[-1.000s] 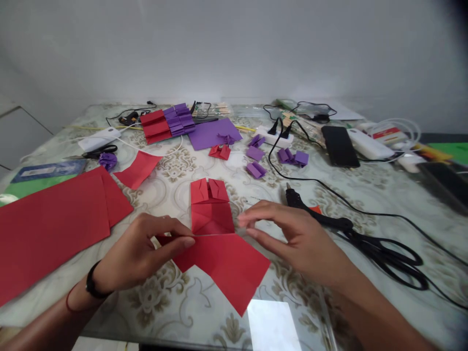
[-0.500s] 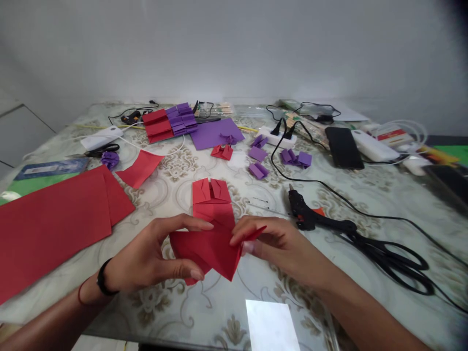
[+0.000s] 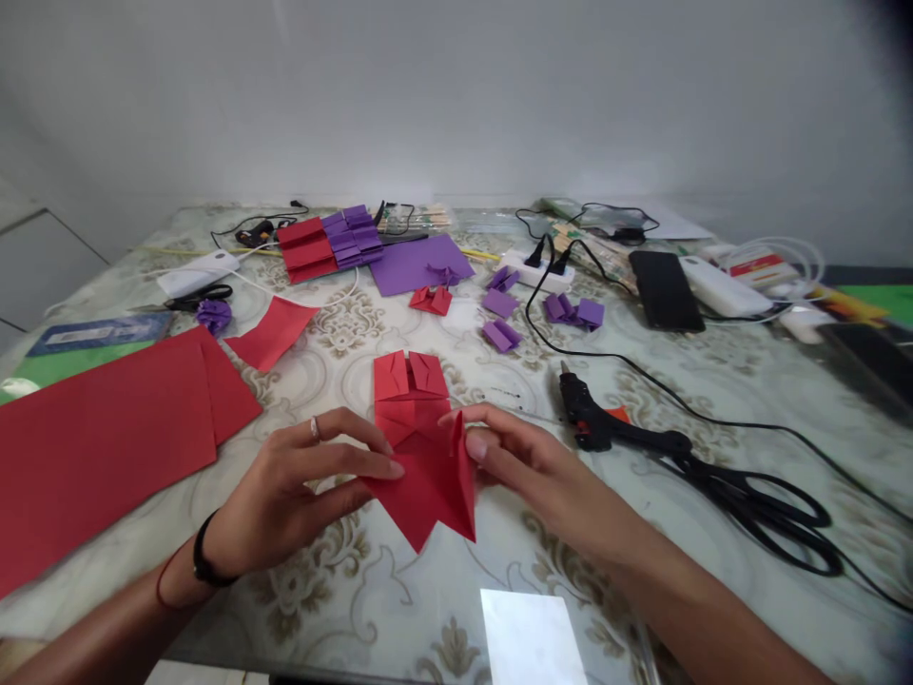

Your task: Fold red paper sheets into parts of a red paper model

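Observation:
A partly folded piece of red paper (image 3: 417,490) is between my two hands, its pointed corners towards me. My left hand (image 3: 306,485) pinches its left side, fingers on top and thumb underneath. My right hand (image 3: 524,466) grips the right side, where a flap stands up between thumb and fingers. Just beyond, a folded red paper piece (image 3: 412,376) with two flaps lies on the table, its near part covered by the held paper. Farther back sits a small red folded piece (image 3: 431,300).
Large red sheets (image 3: 106,447) cover the left side. A glue gun (image 3: 585,409) and black-handled scissors (image 3: 763,504) lie to the right, with a black cable running past. Small purple folded pieces (image 3: 501,333), a power strip (image 3: 538,271) and a phone (image 3: 667,290) are farther back.
The held red paper has been turned and tipped flatter, its points now facing me. My left fingers have come down onto its top, and my right hand has shifted its grip along the raised flap.

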`<state>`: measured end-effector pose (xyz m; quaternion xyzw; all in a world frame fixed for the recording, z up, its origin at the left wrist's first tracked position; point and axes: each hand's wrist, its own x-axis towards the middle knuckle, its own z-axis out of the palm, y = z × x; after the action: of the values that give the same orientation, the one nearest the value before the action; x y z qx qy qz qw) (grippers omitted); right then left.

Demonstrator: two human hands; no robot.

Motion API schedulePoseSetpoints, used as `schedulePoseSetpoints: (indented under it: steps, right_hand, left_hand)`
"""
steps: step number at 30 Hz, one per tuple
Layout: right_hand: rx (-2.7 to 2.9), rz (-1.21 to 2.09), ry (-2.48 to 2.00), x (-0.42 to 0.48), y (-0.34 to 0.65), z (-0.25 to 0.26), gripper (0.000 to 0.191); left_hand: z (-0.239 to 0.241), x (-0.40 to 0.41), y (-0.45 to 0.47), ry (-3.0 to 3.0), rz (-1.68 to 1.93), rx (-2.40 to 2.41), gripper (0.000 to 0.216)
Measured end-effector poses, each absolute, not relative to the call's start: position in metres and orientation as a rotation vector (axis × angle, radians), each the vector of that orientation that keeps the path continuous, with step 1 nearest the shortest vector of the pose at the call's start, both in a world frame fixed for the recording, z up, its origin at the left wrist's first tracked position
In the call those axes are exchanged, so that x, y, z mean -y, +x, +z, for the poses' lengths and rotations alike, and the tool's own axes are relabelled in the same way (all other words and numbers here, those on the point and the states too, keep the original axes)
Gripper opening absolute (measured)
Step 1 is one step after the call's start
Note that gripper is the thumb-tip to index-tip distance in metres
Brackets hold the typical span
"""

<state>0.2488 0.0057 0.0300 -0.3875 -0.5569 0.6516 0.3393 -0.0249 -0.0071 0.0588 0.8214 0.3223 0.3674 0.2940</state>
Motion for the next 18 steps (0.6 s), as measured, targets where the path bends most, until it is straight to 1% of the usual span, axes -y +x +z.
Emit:
schedulePoseSetpoints:
  steps: [2,4,7,10,13,18]
  right_hand:
    - [1.564,1.47,-1.067,-0.005,0.249,0.029,0.03]
    - [1.559,1.239,-1.124,-0.004,0.249,0.026,0.028]
    - [1.535,0.964,-1.134,-0.003,0.247,0.023,0.028]
    - [1.731,0.732,-1.059,-0.002,0.246,0.023,0.033]
    - [1.92,0.691,-1.064,-0.001,0.247,0.026,0.037]
    - [1.917,0.893,-1.13,0.003,0.249,0.034,0.042]
  left_hand:
    - [0.058,0.006,-0.024,2.154,1.077,-0.938,0.012]
    - [0.055,0.006,-0.023,2.074,1.161,-1.015,0.009]
    - [0.048,0.006,-0.022,1.919,1.188,-1.159,0.006]
    - [0.04,0.009,-0.022,1.795,1.22,-1.215,0.013]
    - [0.039,0.009,-0.023,1.802,1.181,-1.155,0.018]
    - [0.049,0.006,-0.023,1.962,1.153,-0.986,0.018]
